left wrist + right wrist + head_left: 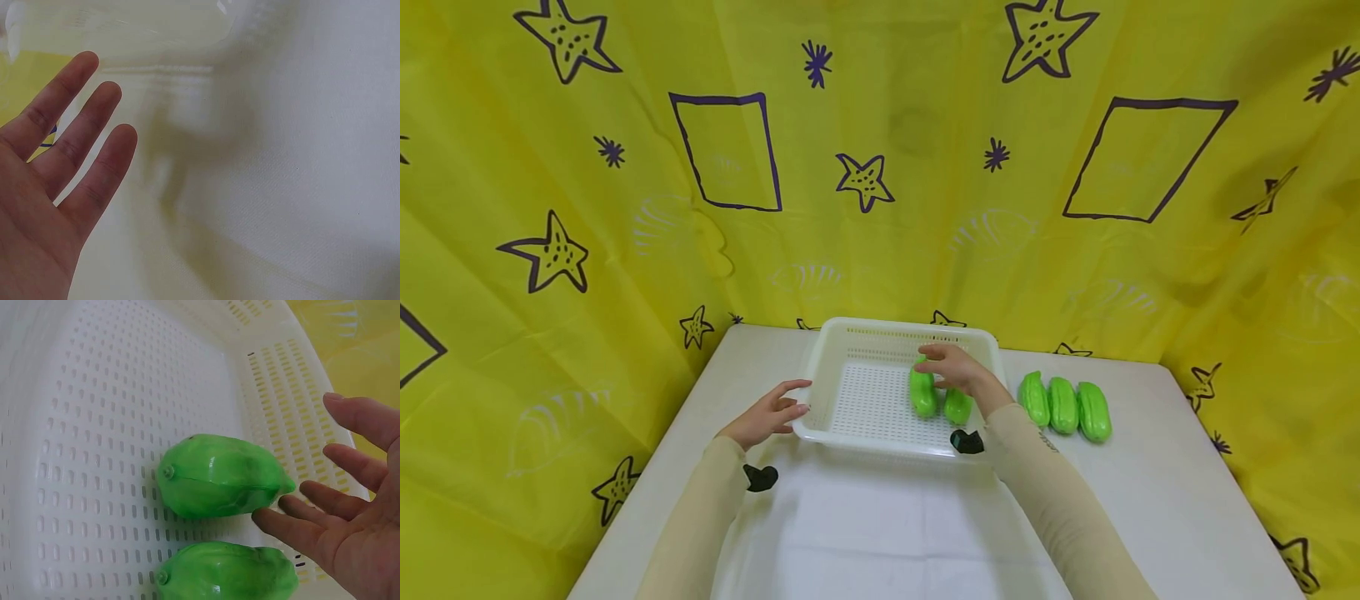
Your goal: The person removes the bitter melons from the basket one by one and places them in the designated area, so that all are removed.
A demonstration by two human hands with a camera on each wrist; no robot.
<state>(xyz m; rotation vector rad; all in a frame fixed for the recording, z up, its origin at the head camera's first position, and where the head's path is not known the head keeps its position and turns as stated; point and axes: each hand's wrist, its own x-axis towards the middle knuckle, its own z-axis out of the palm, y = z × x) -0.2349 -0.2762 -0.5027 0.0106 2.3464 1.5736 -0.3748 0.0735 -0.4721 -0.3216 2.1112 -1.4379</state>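
A white perforated plastic basket (880,443) sits on the table, holding two glossy green toy vegetables, long and gourd-like. The left toy vegetable (922,393) and the right toy vegetable (957,408) lie side by side in the basket's right half. My right hand (953,365) is over them with spread fingers and grips nothing. In the right wrist view, its fingertips are close to the tip of one toy vegetable (219,478); whether they touch cannot be told. At the basket's left rim is my left hand (767,415), its fingers extended and seemingly touching the edge.
Three more green toy vegetables (1063,406) lie in a row on the white tabletop (880,533), right of the basket. A yellow curtain (917,250) with dark star drawings hangs behind the table and along both sides.
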